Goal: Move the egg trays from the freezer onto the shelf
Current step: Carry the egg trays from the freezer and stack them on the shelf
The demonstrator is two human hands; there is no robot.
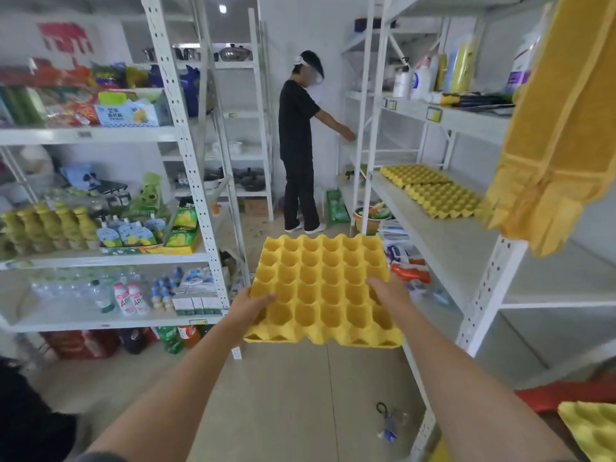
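I hold an empty yellow egg tray (321, 288) level in front of me, over the aisle floor. My left hand (248, 308) grips its near left corner and my right hand (390, 290) grips its right side, fingers on top. Two more yellow egg trays (430, 188) lie side by side on the grey shelf (443, 248) to my right, at about waist height. The corner of another yellow tray (590, 428) shows at the bottom right edge. The freezer is out of view.
A person in black (298, 145) stands at the far end of the aisle, reaching into the right shelving. Stocked white racks (186, 155) line the left. A yellow towel (550, 121) hangs at upper right. Small items (388, 425) lie on the floor.
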